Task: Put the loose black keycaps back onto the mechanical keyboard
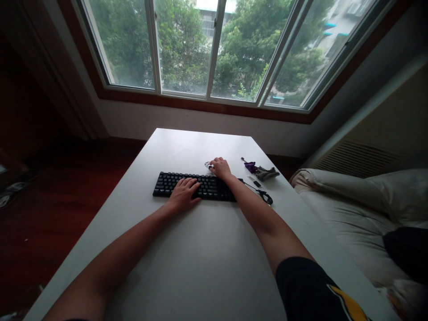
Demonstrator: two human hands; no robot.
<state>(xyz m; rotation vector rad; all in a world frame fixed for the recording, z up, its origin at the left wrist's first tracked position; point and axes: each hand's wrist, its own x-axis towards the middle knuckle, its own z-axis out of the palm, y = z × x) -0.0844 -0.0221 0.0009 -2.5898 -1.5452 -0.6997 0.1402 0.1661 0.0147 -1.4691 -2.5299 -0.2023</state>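
Note:
A black keyboard [163, 183] lies across the white table. My left hand [183, 192] rests flat over its middle, fingers stretched across the keys and thumb out toward the near edge. Just beyond the keyboard's far edge, my right hand [220, 168] has its fingers bent down at a small, pale, wire-like thing [207, 165]. The fingers cover most of that thing, so its kind does not show. My right forearm passes over the keyboard's right end and hides part of it.
On the table's right lie a coiled black cable [266, 197], a small black piece [257, 183], a purple cloth [249, 166], a crumpled grey cloth [267, 174] and a small brush-like thing [243, 159]. A pale sofa [347, 214] stands to the right; a window [187, 49] is ahead.

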